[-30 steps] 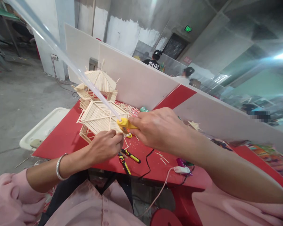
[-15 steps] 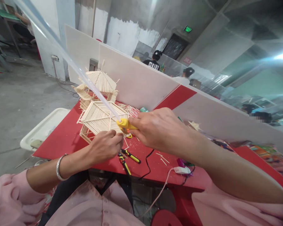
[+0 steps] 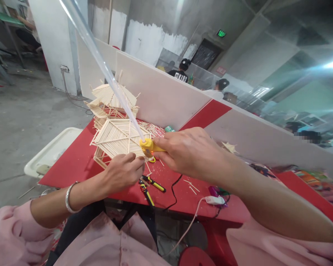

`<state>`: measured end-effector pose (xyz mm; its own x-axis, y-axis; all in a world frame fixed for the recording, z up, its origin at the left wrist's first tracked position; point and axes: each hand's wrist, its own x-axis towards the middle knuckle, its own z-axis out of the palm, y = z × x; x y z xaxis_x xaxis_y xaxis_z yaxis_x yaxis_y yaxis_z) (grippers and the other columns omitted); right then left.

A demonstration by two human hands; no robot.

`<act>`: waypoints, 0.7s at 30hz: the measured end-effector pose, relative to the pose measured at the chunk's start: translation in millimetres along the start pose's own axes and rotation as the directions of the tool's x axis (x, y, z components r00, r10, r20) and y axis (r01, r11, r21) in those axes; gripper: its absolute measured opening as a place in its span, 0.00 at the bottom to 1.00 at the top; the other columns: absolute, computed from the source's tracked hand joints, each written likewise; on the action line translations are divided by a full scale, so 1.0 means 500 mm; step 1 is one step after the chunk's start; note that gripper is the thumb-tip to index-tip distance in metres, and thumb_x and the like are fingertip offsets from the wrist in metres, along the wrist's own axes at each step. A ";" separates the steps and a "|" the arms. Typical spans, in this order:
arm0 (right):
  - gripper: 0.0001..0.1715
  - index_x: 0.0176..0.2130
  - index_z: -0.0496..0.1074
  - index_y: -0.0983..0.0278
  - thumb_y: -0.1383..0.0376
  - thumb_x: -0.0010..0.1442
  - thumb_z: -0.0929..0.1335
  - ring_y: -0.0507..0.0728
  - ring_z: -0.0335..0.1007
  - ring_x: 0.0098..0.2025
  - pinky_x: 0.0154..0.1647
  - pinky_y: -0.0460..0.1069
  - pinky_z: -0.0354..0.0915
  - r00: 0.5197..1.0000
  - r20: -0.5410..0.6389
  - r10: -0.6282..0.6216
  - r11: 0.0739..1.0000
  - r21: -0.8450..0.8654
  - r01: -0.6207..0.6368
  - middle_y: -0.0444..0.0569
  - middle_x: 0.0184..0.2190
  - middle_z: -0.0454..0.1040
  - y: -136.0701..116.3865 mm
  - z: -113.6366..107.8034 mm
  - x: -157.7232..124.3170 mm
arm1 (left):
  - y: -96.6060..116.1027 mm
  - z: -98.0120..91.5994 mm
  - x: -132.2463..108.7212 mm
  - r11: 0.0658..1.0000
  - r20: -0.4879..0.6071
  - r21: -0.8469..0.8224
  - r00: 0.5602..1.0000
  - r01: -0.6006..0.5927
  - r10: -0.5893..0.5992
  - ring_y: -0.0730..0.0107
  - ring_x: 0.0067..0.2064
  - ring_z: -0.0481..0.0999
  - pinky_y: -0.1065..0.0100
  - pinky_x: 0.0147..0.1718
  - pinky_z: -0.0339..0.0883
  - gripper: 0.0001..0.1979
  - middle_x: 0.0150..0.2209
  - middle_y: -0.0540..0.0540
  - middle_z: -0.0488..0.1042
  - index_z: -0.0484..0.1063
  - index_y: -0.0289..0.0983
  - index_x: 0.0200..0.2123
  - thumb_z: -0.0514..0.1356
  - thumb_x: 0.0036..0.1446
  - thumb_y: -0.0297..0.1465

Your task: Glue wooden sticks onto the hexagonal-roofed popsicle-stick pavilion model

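My right hand (image 3: 188, 151) is wrapped around a yellow hot glue gun (image 3: 147, 146), with a small orange light glowing on its side. From its back end a long clear glue stick (image 3: 111, 79) slants up to the left. In front of me stands a model pavilion with a many-sided roof (image 3: 116, 136) of thin wooden sticks. At the roof's near right edge, my left hand (image 3: 123, 171) is closed in a pinch, close to the gun. Whatever lies between those fingertips is hidden. The gun's nozzle is also out of sight.
Behind it rises another stick model (image 3: 116, 96). Black-and-yellow pliers (image 3: 147, 195), loose sticks (image 3: 192, 187) and a black cord lie on the red table (image 3: 80, 162). A white partition (image 3: 161, 92) borders the table; people sit beyond. A white tray (image 3: 33, 162) stands left.
The glue gun has shifted slightly to the right, and the upper end of its glue stick has swung right. My left hand stays nearly still at the roof edge.
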<state>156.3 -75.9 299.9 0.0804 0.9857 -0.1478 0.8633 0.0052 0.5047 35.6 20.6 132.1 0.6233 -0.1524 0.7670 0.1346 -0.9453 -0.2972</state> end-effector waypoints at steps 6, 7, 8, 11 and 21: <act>0.13 0.40 0.75 0.60 0.59 0.65 0.63 0.52 0.66 0.26 0.25 0.49 0.42 0.995 -0.090 0.040 0.998 0.058 -0.035 0.46 0.29 0.76 0.019 0.017 -0.016 | -0.006 -0.003 -0.001 1.000 0.023 0.009 1.000 0.019 -0.019 0.69 0.28 0.62 0.66 0.22 0.49 0.09 0.26 0.49 0.66 0.68 0.36 0.29 0.57 0.63 0.24; 0.14 0.41 0.75 0.60 0.58 0.65 0.63 0.53 0.67 0.28 0.25 0.49 0.43 0.990 -0.125 0.059 0.994 0.094 -0.047 0.46 0.30 0.76 0.027 0.029 -0.024 | -0.008 -0.005 -0.001 1.000 0.027 0.016 0.999 0.026 -0.027 0.69 0.28 0.61 0.65 0.22 0.49 0.09 0.26 0.49 0.65 0.68 0.36 0.29 0.56 0.63 0.24; 0.15 0.41 0.75 0.60 0.56 0.66 0.63 0.54 0.68 0.29 0.26 0.49 0.46 0.984 -0.162 0.078 0.988 0.142 -0.055 0.47 0.30 0.76 0.035 0.045 -0.034 | -0.011 -0.007 0.000 0.999 0.029 0.023 0.999 0.032 -0.033 0.70 0.28 0.60 0.65 0.22 0.48 0.10 0.25 0.50 0.64 0.69 0.36 0.29 0.56 0.64 0.25; 0.16 0.38 0.74 0.62 0.57 0.68 0.61 0.55 0.69 0.31 0.30 0.49 0.56 0.952 -0.272 0.138 0.946 0.322 -0.045 0.51 0.32 0.76 0.048 0.117 -0.070 | -0.017 -0.013 -0.001 0.999 0.043 0.033 0.998 0.041 -0.043 0.70 0.27 0.60 0.65 0.22 0.48 0.09 0.25 0.50 0.64 0.70 0.36 0.30 0.56 0.64 0.24; 0.17 0.33 0.71 0.61 0.56 0.66 0.60 0.56 0.69 0.27 0.30 0.50 0.64 0.721 -0.157 0.674 0.438 0.872 -0.220 0.47 0.24 0.73 -0.091 0.359 -0.120 | -0.019 -0.017 -0.005 0.994 0.006 0.087 0.998 0.070 -0.070 0.71 0.27 0.60 0.64 0.22 0.45 0.07 0.24 0.51 0.66 0.71 0.37 0.30 0.58 0.63 0.26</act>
<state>201.4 -165.5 133.2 0.5621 0.7411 0.3672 0.7947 -0.3610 -0.4879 26.1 27.5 137.8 0.6169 -0.0838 0.7825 0.2444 -0.9247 -0.2918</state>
